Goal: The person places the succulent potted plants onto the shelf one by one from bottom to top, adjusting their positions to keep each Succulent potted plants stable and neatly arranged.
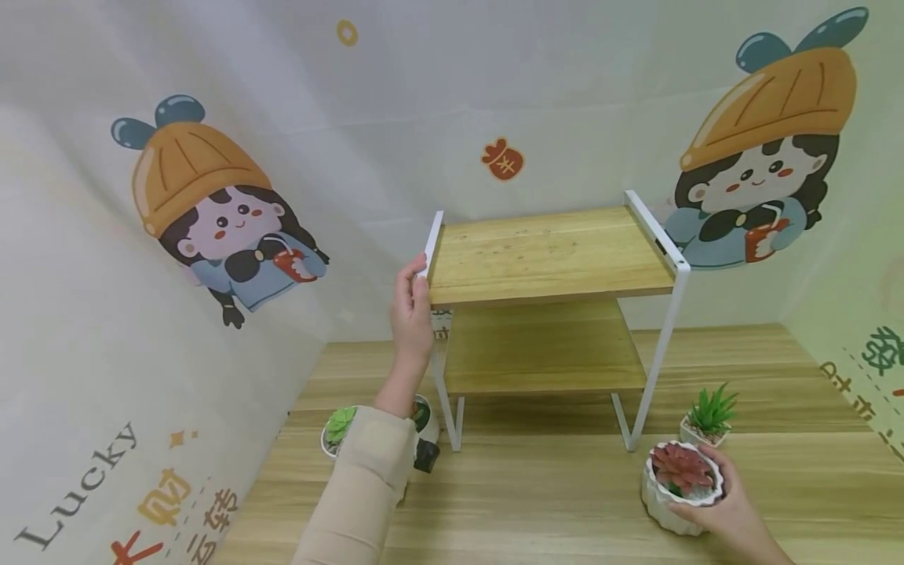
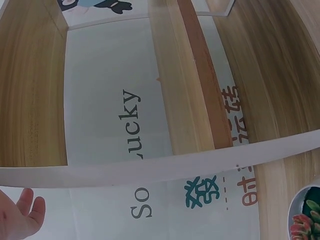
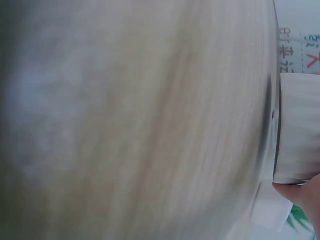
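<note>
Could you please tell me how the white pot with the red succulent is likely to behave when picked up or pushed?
The white pot looks rigid and perhaps ceramic, so its scalloped rim might chip if knocked. Its ridged wall may give the right hand some purchase. Being squat, it seems unlikely to tip under a gentle push.

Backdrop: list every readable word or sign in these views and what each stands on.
"Lucky": backdrop, left side.
"财": backdrop, left side, orange.
"运转": backdrop, left side, brown.
"So": backdrop, left wrist view.
"發": backdrop, left wrist view, green.
"时": backdrop, left wrist view, brown.
Printed red pouch: mark too small to read.
Right wrist view: characters too blurred.
</note>
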{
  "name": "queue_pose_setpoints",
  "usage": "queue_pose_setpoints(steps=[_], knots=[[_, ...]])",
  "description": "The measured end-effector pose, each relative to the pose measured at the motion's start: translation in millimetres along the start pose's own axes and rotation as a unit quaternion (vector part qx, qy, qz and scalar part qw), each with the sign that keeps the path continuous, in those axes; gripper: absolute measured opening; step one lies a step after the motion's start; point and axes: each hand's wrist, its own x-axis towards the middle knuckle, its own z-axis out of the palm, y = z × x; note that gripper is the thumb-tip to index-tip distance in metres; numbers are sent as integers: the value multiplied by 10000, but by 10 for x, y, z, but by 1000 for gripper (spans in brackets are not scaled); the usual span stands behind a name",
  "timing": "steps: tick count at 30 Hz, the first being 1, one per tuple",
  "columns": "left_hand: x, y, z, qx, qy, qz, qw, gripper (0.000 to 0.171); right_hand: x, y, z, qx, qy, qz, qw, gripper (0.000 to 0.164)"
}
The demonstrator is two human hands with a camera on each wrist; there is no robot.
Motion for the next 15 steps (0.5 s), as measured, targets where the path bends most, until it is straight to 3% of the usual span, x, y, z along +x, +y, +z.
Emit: queue_pose_setpoints(steps=[5, 10, 15], knots=[[-11, 8, 1, 99, -51, 67, 9999, 37, -37, -79, 41, 274, -167, 62, 9995, 84], [-22, 27, -1, 89, -39, 33, 9999, 37, -50, -203, 126, 71, -207, 50, 9997, 86], [-20, 20, 3, 104, 17, 36, 9999, 39, -32, -370, 229, 684, -508, -291, 9959, 89]])
